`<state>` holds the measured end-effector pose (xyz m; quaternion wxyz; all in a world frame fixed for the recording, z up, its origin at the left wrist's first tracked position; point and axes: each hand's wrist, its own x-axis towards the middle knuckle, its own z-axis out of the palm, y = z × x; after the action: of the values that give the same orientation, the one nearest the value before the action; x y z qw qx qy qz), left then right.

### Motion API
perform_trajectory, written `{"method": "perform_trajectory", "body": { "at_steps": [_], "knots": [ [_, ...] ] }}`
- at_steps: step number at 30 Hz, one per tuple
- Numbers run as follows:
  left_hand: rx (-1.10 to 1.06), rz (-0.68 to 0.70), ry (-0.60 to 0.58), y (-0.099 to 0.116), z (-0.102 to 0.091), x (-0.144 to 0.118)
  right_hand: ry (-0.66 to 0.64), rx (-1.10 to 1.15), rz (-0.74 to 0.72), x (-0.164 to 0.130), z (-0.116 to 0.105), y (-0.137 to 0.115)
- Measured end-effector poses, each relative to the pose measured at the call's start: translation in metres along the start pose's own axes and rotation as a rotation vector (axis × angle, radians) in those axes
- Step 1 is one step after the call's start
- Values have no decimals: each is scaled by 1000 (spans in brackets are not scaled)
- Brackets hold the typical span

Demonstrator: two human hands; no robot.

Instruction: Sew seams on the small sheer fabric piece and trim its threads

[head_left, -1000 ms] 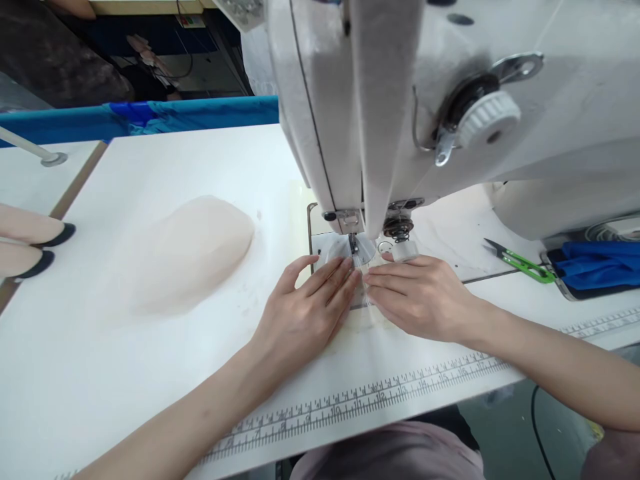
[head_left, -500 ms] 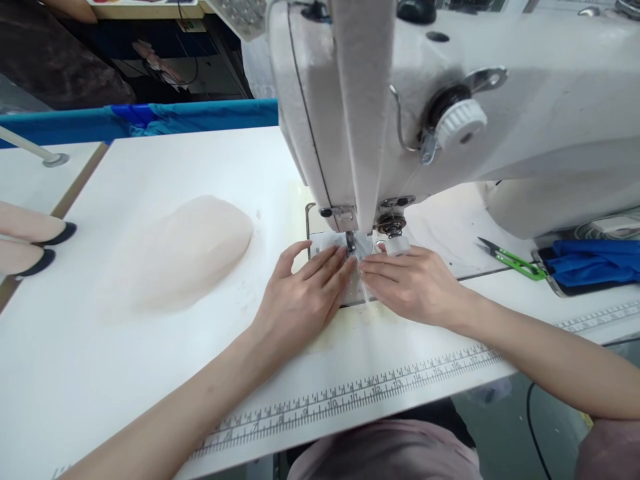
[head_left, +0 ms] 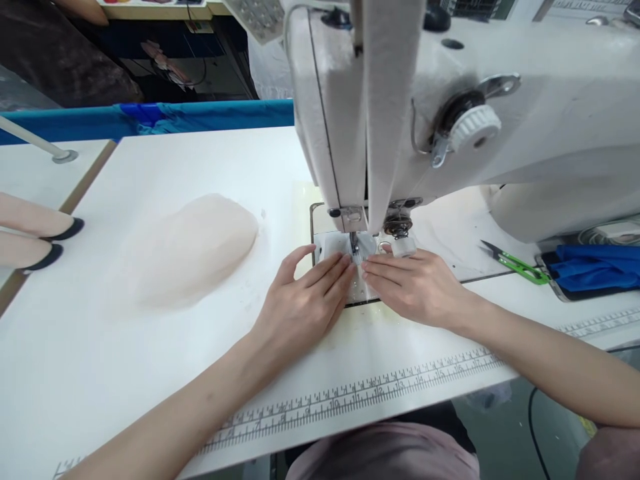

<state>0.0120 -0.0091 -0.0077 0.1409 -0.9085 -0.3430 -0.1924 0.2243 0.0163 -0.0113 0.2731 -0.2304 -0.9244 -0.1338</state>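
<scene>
My left hand (head_left: 309,297) lies flat beside the presser foot (head_left: 355,245) of a white sewing machine (head_left: 345,120), fingers stretched out and thumb spread away. On the other side, my right hand (head_left: 417,283) rests with its fingers straight and close together, its thumb partly hidden behind them. Both sets of fingertips press on a thin, see-through whitish piece of material (head_left: 358,272) at the metal needle plate (head_left: 361,293). Most of that piece is hidden by the fingers and the foot, so its shape is unclear.
A sheer pale beige fabric piece (head_left: 205,243) lies left on the white table. At right are green-handled thread snips (head_left: 520,267) and a blue cloth (head_left: 595,267) on a dark tray-like object. A ruler strip (head_left: 350,400) runs along the front edge. Two beige dark-tipped forms (head_left: 35,230) stick in from the left.
The view has shifted slightly, so most things appear a little further right. Less of the see-through material shows in front of my fingertips. Both hands keep nearly the same pose at the foot.
</scene>
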Motion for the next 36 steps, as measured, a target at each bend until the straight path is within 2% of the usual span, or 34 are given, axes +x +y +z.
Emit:
{"method": "perform_trajectory", "body": {
  "at_steps": [4,11,15,25,31,36],
  "knots": [
    [27,-15,22,-3,3,3,-11,-45,3,0,3,3],
    [26,-13,16,14,-8,-3,-20,-106,-75,-3,-2,-2],
    [32,-13,20,15,-8,-4,-16,-103,-72,-4,-1,-1],
    [26,-59,14,0,4,0,-81,-110,27,2,7,3],
    [52,-74,20,4,4,-2,-108,-80,128,4,3,0],
    [49,-82,28,6,2,-3,-96,-109,149,2,3,-1]
  ]
}}
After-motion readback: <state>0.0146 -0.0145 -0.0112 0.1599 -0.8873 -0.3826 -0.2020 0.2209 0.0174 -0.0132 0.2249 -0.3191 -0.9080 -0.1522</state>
